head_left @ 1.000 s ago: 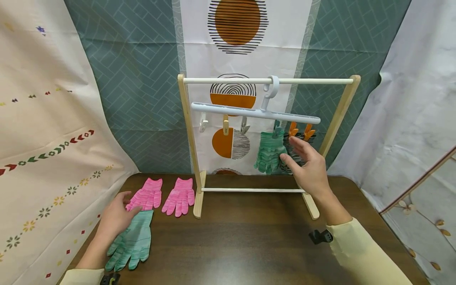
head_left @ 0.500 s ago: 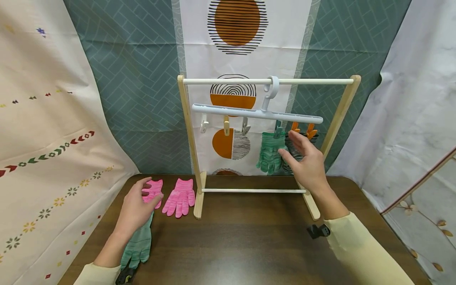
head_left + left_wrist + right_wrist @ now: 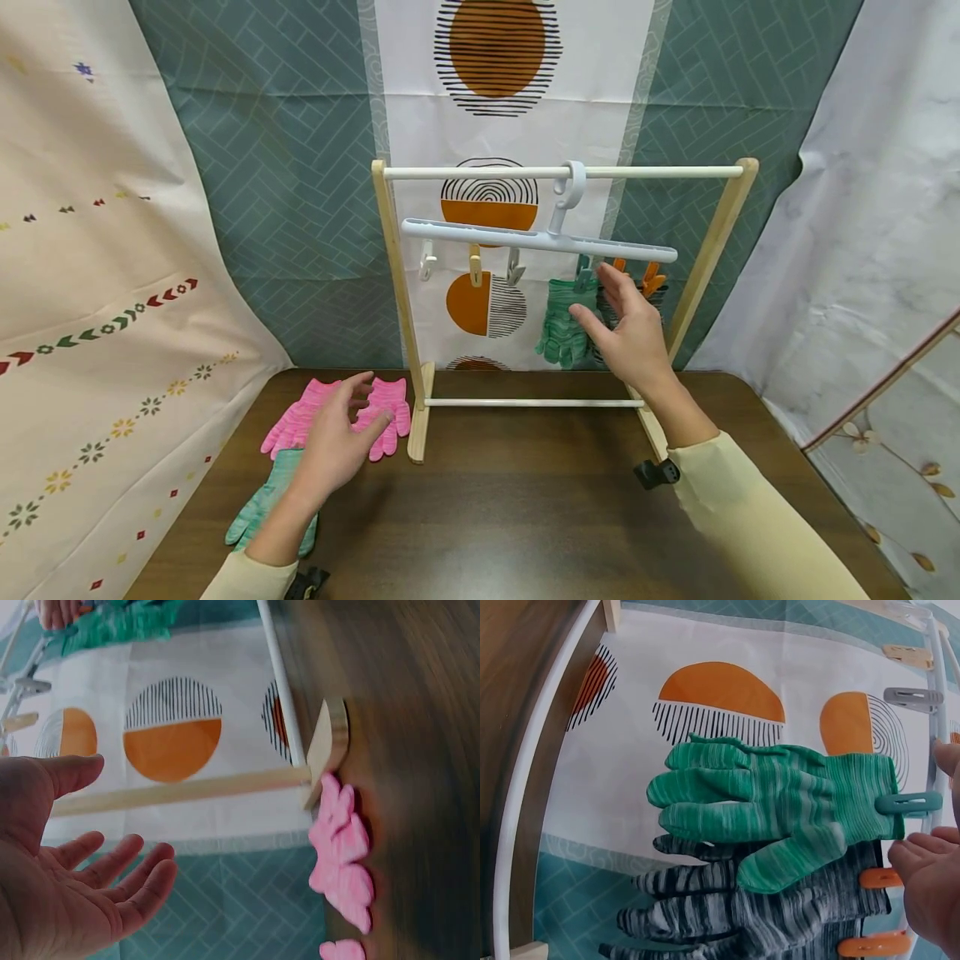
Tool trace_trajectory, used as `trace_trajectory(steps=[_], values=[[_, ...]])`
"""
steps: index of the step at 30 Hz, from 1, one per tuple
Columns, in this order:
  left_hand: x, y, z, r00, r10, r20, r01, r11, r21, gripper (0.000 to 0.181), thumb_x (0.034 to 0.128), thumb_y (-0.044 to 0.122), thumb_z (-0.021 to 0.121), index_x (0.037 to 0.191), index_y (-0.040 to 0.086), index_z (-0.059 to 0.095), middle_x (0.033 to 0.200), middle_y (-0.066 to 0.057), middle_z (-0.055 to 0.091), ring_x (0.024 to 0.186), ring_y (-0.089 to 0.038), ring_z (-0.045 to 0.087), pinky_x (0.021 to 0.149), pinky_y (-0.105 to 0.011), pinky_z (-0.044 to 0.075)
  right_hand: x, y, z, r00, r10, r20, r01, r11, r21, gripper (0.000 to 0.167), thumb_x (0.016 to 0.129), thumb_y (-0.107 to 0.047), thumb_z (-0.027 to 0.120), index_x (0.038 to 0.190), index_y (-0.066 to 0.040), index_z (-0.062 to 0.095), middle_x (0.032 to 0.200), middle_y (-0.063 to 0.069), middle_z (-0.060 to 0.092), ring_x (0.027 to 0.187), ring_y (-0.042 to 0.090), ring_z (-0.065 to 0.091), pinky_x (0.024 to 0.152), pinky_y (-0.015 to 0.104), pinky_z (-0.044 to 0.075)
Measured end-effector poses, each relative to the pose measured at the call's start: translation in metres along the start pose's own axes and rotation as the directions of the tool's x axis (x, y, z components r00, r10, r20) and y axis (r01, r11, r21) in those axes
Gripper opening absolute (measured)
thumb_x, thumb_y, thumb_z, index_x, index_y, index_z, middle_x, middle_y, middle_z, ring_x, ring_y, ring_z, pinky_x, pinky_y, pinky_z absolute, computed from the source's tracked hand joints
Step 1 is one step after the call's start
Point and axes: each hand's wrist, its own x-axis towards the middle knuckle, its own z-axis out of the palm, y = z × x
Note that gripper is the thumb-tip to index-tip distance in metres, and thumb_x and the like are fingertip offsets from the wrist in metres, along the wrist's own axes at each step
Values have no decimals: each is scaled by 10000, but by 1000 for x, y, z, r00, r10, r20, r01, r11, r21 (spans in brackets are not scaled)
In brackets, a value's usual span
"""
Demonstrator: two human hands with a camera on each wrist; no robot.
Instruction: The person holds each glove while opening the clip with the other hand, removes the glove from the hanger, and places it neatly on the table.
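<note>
Green glove [image 3: 780,796] hangs by spread right hand [image 3: 632,333], contact unclear; left hand [image 3: 337,437] spread too.

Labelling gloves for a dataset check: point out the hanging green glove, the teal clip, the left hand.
hanging green glove [image 3: 787,791]: right wrist view, middle of palm area
teal clip [image 3: 907,803]: right wrist view, mid-body
left hand [image 3: 337,440]: head view, mid-hand

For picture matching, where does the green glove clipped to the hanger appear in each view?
Head: the green glove hangs right of centre, beside the right hand.
Left wrist: the green glove is blurred at the top, left of centre.
Right wrist: the green glove lies near the middle, cuff towards the right.
Shared landmark: the printed circle, half orange, half straight stripes.
</note>
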Motion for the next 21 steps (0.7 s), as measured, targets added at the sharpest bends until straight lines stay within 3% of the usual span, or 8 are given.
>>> trace_trajectory(steps=[4,12,18,21], values=[[3,8,9,999,39,-4,-40,997,-62,661,940,122,829,1506,17,503,1355,-166,630,1212,-379,636,1013,-568,515,4,-2,5,999,24,27,-24,1000,-13,740,1023,-240,749,1617,-13,371,1629,188,440,1480,365,455,1172,510,396],[10,28,26,998,60,28,-55,985,-164,654,941,143,833,1511,74,519,1359,-108,638,1195,-318,638,995,-528,546,11,-4,12,998,57,27,-56,998,-18,731,1055,-308,694,1622,3,353,1623,208,438,1467,377,467,1168,489,408],[14,38,39,996,53,69,-37,974,-223,666,946,174,834,1523,88,510,1378,-96,612,1221,-339,619,1020,-558,506,14,-6,14,998,68,13,-68,998,-7,684,1081,-320,648,1611,11,371,1585,230,477,1420,409,514,1138,518,441],[16,41,44,996,45,74,-27,972,-234,672,942,189,838,1525,100,515,1365,-77,624,1212,-309,628,1012,-520,515,16,-7,14,997,82,7,-82,997,0,659,1087,-328,636,1607,-5,393,1570,227,497,1385,410,550,1109,533,468]])
